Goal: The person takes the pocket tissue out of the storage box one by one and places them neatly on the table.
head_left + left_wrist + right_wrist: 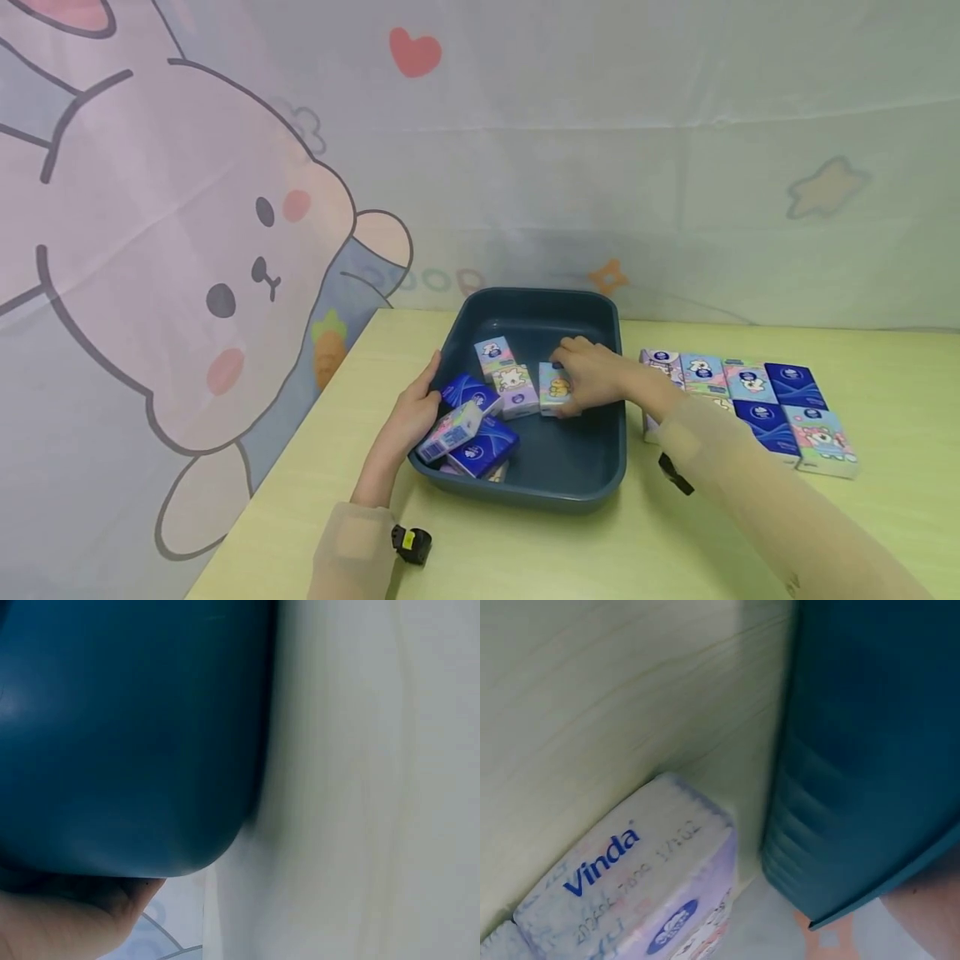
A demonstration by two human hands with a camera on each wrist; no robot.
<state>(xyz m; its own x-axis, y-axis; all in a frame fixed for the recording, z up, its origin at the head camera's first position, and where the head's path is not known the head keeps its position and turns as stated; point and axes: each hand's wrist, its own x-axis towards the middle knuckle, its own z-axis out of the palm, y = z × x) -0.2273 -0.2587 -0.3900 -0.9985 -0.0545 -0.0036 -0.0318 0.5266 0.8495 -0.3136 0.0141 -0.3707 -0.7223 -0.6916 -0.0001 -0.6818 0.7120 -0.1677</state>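
- Backdrop: pale printed sheet is hanging behind everything, showing creases; a big cartoon rabbit is filling its left side.
- Tabletop: pale yellow-green, faint wood grain showing in the right wrist view; its back edge is running along the sheet, its left edge slanting past the rabbit.
- Bin: dark blue-green, rounded corners, sitting upright mid-tabletop, back end near the sheet.
- Pack rows: tissue packs, dark blue and pastel cartoon, lying in two rows on the tabletop just right of the bin; the sleeve is covering part. One end is reading "Vinda" in the right wrist view.
- Loose packs: lying jumbled along the bin's left side, one pastel pack tilting on top of the dark blue ones.
- Right hand: reaching over the bin's right rim, thumb and fingers pinching a pastel pack by its ends.
- Left hand: gripping the bin's left rim; finger wrap is partly hiding.
- Pastel pack: sitting inside the bin, toward the right wall, just beside a purple pack. Can't tell if it's touching the floor.
- Red heart: showing high on the sheet.
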